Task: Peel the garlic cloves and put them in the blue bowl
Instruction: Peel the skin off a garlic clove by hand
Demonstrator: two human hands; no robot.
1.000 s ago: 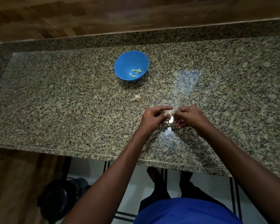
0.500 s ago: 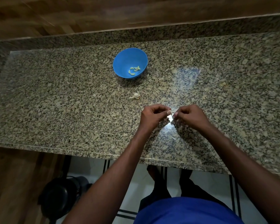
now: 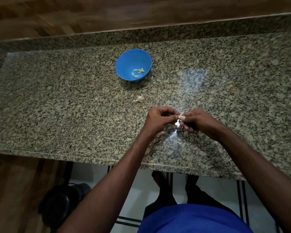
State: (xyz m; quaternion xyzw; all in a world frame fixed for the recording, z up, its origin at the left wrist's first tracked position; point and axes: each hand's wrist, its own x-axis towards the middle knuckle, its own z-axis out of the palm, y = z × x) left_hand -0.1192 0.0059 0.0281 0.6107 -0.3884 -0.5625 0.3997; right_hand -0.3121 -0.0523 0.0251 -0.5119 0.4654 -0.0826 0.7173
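Garlic clove point(image 3: 179, 116) sits pinched between left hand point(image 3: 160, 118) and right hand point(image 3: 194, 121) — both gripping it to strip skin — just nearer than the blue bowl point(image 3: 124, 71), keeping drops short.

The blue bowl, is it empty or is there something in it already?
Not empty. The bowl stands upright on the counter with a few pale peeled cloves lying at its bottom; most of its inside is still bare.

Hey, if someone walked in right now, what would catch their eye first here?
Likely the blue bowl toward the back of the granite counter, with a few peeled cloves inside. Nearer the front edge, the left hand and right hand pinch a garlic clove between them. A loose garlic piece lies between bowl and hands.
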